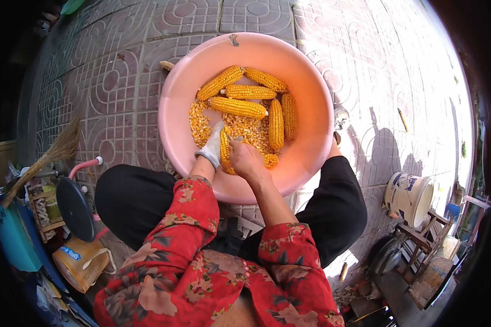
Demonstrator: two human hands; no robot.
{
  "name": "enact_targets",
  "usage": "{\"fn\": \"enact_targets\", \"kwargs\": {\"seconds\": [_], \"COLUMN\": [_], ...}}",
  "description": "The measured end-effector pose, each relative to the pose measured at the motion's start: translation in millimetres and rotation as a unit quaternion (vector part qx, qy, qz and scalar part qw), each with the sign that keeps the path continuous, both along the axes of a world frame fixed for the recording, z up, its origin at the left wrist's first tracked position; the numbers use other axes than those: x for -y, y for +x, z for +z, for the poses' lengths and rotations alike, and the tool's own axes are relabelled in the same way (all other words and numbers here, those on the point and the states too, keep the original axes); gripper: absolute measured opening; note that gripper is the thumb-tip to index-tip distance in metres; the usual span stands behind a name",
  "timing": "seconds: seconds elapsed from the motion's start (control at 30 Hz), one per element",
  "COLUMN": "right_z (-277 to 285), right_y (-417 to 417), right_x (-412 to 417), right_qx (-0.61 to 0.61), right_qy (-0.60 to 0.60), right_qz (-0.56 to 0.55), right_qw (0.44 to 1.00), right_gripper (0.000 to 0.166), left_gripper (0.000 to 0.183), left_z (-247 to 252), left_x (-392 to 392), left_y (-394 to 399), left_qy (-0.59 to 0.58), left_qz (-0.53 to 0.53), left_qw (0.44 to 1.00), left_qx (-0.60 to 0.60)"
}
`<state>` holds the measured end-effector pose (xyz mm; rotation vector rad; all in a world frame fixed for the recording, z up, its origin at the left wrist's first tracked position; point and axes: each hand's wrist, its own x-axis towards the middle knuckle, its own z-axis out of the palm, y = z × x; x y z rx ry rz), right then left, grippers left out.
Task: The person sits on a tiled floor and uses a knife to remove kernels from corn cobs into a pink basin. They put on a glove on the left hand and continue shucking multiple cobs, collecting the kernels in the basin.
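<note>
A large pink plastic basin stands between my knees. My left hand, in a whitish glove, grips an ear of corn that points away from me. Bare, my right hand is closed on a small thin metal tool against that ear; most of the tool is hidden by the fingers. Loose yellow kernels cover part of the basin's bottom. Several ears of corn lie beyond and to the right of my hands. Another ear is partly hidden just right of my right hand.
A straw broom and a round dark stool are at the left, above a yellowish plastic container. At the right lie a white bucket and a wooden chair. A cob lies on the paving beside the basin.
</note>
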<state>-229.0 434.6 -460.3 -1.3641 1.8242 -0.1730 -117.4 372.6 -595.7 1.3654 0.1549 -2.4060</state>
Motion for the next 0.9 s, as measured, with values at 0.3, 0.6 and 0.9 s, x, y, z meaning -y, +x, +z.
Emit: {"fn": "enact_targets", "kwargs": {"seconds": [0.3, 0.6, 0.9], "right_z": [-3.1, -35.0, -11.2], "right_y": [9.2, -0.9, -23.0], "right_x": [0.8, -2.2, -37.0], "right_qx": [-0.04, -0.031, -0.094], "right_qy": [-0.01, -0.025, -0.029], "right_qz": [0.023, -0.019, 0.039], "right_qw": [0.999, 0.999, 0.994], "right_gripper": [0.019, 0.027, 0.031], "left_gripper": [0.069, 0.066, 0.064], "left_z": [30.7, -3.2, -18.7], "left_x": [1.4, 0.2, -2.9], "left_y": [-5.9, -3.2, 5.7], "left_qy": [-0.054, -0.112, -0.078], "left_qz": [0.005, -0.073, -0.12], "left_qw": [0.997, 0.982, 0.99], "left_qx": [0.047, 0.13, 0.015]}}
